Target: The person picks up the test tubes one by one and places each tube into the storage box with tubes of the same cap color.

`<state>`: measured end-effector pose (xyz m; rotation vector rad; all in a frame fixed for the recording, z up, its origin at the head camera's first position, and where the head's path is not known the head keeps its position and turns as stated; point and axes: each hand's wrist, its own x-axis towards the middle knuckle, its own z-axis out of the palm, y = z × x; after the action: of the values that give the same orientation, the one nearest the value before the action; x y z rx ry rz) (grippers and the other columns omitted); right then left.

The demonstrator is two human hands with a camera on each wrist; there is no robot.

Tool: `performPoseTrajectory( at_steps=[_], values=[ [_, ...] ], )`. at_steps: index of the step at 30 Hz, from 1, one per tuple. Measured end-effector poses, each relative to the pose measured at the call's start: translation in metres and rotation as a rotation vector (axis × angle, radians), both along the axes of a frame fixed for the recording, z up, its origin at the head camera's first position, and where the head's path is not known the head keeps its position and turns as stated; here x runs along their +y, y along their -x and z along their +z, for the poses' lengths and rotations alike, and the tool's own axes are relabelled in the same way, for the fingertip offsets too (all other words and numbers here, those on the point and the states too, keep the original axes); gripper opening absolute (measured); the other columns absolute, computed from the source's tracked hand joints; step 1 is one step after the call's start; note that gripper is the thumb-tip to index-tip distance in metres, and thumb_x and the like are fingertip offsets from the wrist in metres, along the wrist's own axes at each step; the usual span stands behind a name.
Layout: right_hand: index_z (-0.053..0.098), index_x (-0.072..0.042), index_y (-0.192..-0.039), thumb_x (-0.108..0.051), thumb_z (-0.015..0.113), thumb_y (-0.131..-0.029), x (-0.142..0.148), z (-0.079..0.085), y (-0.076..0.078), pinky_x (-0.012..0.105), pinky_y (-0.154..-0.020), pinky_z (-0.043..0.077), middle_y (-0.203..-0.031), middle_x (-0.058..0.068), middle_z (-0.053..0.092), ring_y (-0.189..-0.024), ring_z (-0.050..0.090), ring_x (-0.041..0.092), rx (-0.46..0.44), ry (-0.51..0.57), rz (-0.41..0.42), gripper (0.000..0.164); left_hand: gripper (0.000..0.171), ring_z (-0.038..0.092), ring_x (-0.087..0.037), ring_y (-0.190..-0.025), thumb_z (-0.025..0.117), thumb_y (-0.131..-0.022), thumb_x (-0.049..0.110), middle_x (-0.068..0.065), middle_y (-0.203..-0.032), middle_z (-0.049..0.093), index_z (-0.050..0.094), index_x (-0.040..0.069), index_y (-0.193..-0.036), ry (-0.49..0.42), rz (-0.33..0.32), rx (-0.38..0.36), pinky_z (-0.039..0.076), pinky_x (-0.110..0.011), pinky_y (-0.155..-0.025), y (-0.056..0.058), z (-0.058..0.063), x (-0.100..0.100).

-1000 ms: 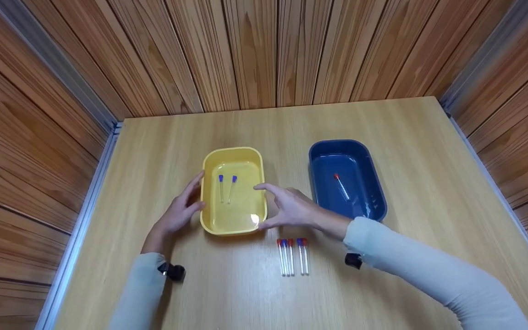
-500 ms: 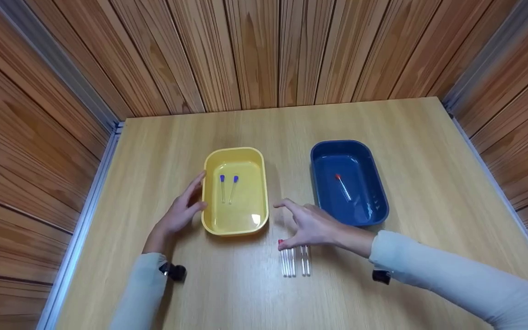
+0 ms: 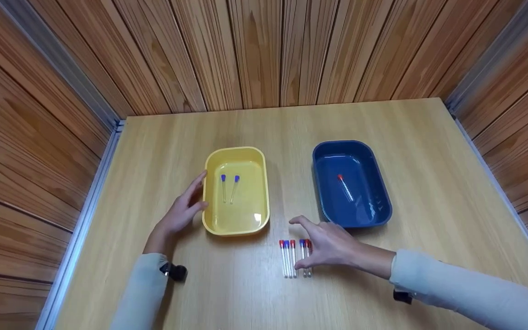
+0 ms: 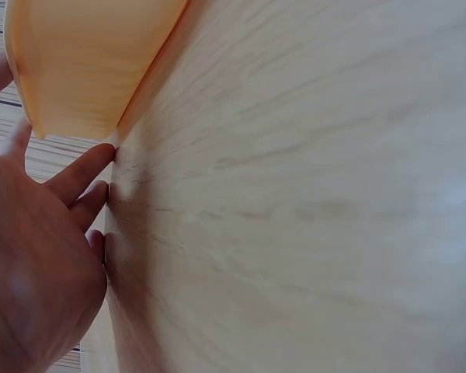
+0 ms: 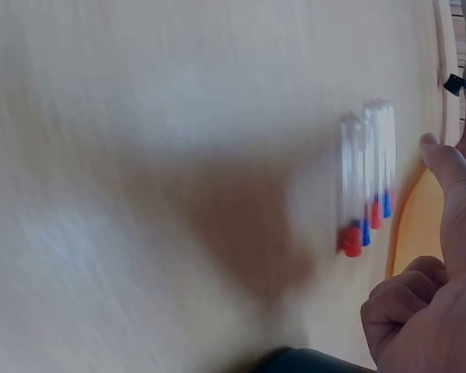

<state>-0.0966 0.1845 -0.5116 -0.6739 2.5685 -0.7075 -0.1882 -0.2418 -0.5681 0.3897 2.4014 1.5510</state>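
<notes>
My left hand (image 3: pixel 182 211) rests against the left wall of a yellow bin (image 3: pixel 218 222), thumb and forefinger at its rim. In the left wrist view its other fingertips meet the tabletop beside the bin (image 4: pixel 93 70). Two blue-capped tubes (image 3: pixel 223 188) lie inside that bin. Thumb and forefinger spread, my right hand (image 3: pixel 330 243) hovers at a row of capped test tubes (image 3: pixel 287 261) and holds nothing. Red and blue caps alternate along the row, and the hand partly covers its right end. The right wrist view shows the tubes (image 5: pixel 354 179) lying side by side.
A dark blue bin (image 3: pixel 332 208) stands to the right, just beyond my right hand, with one red-capped tube (image 3: pixel 345 188) in it. Wood-panelled walls (image 3: pixel 264 55) enclose the table (image 3: pixel 227 293) at the back and both sides.
My right hand has left the right side of the yellow bin and moved right and nearer to me, over to the tube row. The left hand stays at the bin.
</notes>
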Motion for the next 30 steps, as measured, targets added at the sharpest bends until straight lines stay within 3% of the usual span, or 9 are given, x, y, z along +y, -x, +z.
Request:
performPoseTrajectory(
  at_steps=[6,15,19,23,26,30],
  values=[
    [0.052,-0.019,-0.162,-0.059,0.099,-0.079,0.011,-0.009,-0.007,0.022,-0.054,0.028,-0.066,-0.012,0.043,-0.054,0.039,0.005,-0.025,0.020,-0.025,0.103,0.082,0.022,-0.042,-0.177,0.063,-0.114,0.023,-0.015,-0.189,0.027,0.018,0.028,-0.183,-0.004,-0.004,-0.041,0.012,-0.069,-0.143,0.000,0.002,0.001],
    [0.051,-0.018,-0.163,-0.064,0.099,-0.077,0.017,-0.020,-0.013,0.022,-0.054,0.027,-0.069,-0.011,0.043,-0.054,0.035,0.006,-0.050,0.013,-0.039,0.109,0.081,0.024,-0.045,-0.176,0.062,-0.115,0.023,-0.020,-0.187,0.030,0.018,0.023,-0.183,0.000,-0.005,-0.007,0.012,-0.070,-0.143,-0.001,0.001,0.000],
    [0.051,-0.017,-0.161,-0.066,0.100,-0.074,0.016,-0.024,-0.014,0.023,-0.056,0.025,-0.073,-0.009,0.044,-0.057,0.034,0.006,-0.038,-0.005,-0.031,0.111,0.080,0.022,-0.042,-0.178,0.062,-0.115,0.024,-0.015,-0.189,0.027,0.019,0.027,-0.183,-0.007,0.003,-0.029,0.011,-0.068,-0.144,-0.001,0.000,0.000],
    [0.055,-0.015,-0.155,-0.064,0.102,-0.071,0.017,-0.027,-0.016,0.023,-0.056,0.030,-0.082,-0.001,0.065,-0.060,0.038,0.006,0.016,-0.009,-0.026,0.108,0.081,0.024,-0.044,-0.177,0.063,-0.114,0.021,-0.020,-0.187,0.030,0.020,0.025,-0.182,-0.012,0.000,-0.019,0.013,-0.068,-0.143,-0.001,-0.001,0.000],
    [0.058,-0.015,-0.148,-0.063,0.103,-0.069,0.018,-0.028,-0.017,0.023,-0.060,0.039,-0.100,0.008,0.079,-0.065,0.044,0.006,0.064,-0.012,-0.015,0.103,0.082,0.027,-0.047,-0.175,0.064,-0.113,0.017,-0.026,-0.183,0.036,0.020,0.021,-0.182,-0.016,0.001,-0.002,0.014,-0.068,-0.143,0.000,0.000,0.000],
    [0.060,-0.015,-0.144,-0.064,0.103,-0.069,0.020,-0.027,-0.017,0.023,-0.065,0.044,-0.100,0.007,0.079,-0.068,0.048,0.007,0.058,-0.016,-0.006,0.099,0.081,0.026,-0.046,-0.175,0.063,-0.114,0.018,-0.026,-0.183,0.035,0.020,0.021,-0.182,-0.012,-0.001,0.002,0.013,-0.068,-0.143,-0.001,-0.001,-0.001]
  ],
)
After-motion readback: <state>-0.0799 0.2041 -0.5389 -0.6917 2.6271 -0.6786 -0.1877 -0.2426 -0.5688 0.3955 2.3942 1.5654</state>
